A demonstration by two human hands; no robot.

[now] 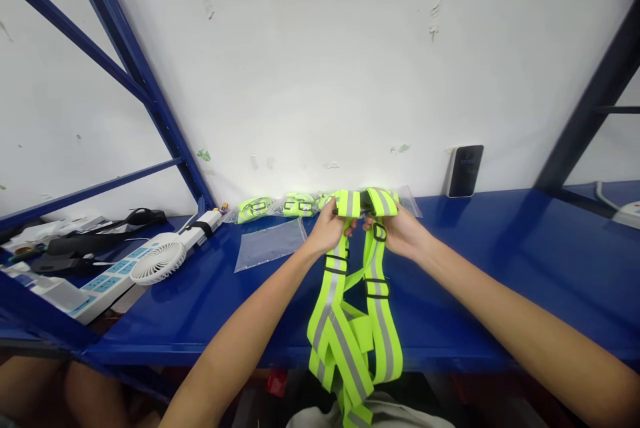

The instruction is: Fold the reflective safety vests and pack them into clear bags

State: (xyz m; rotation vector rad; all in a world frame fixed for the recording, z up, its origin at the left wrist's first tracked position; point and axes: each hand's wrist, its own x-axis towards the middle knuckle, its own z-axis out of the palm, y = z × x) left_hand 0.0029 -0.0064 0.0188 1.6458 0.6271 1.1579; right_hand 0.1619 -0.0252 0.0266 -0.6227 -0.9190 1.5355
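Note:
Between my hands hangs a neon yellow reflective harness (345,348) with grey stripes and black buckles. My left hand (327,229) is closed on its upper left strap, and my right hand (403,231) grips the upper right one. Both hands are held close together above the blue table, where a black clip partly shows between them. The lower loops of the harness dangle over the table's front edge. A flat clear plastic bag (270,246) lies left of my left hand.
Several bagged yellow harnesses (299,205) line the wall on the blue table (480,281). To the left are a white fan (158,263), a power strip (113,278) and a blue rack post (150,88). A dark-screened device (466,171) leans at the back right.

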